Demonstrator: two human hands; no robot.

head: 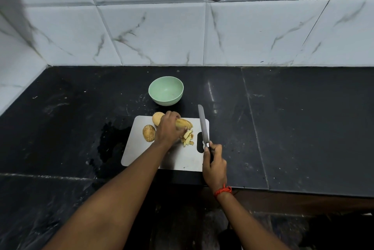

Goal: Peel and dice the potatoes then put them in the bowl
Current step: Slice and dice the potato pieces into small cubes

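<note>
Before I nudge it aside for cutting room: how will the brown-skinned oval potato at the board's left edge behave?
The brown-skinned oval potato is rounded, so it will probably rock or roll rather than slide on the flat grey cutting board. It looks solid, so likely stiff and heavy for its size. Its rough-looking skin should give fair grip.

Dim, soft overhead light (wide-angle bending edges), slight blur.

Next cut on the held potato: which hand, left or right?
Right. The right hand grips the knife, blade just right of the potato; the left hand holds that potato on the cutting board.
</note>
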